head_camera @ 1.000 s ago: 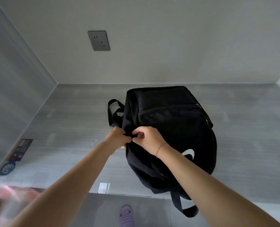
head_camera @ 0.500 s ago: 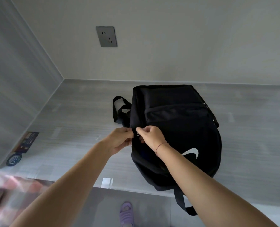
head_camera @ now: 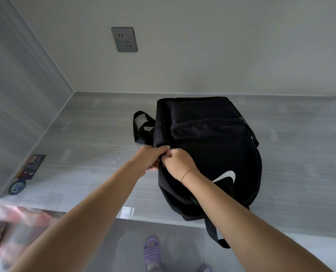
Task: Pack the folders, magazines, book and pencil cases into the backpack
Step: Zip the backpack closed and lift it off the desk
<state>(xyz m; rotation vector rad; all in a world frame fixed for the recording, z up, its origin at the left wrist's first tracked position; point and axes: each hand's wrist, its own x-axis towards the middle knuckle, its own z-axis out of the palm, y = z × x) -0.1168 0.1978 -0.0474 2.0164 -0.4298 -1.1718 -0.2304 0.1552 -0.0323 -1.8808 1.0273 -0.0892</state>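
On the grey table [head_camera: 182, 134], near the back wall, the black backpack [head_camera: 212, 154] lies flat; left hand [head_camera: 150, 160] and right hand [head_camera: 179, 163] pinch its left edge, fingers closed on fabric, probably the zipper. Soft and floppy, seemingly light, so brace the cloth beside the pull

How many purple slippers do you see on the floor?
2. One purple slipper lies on the floor below the counter edge, in full view; a second slipper just peeks in at the bottom edge, mostly cut off. Others may be out of frame.
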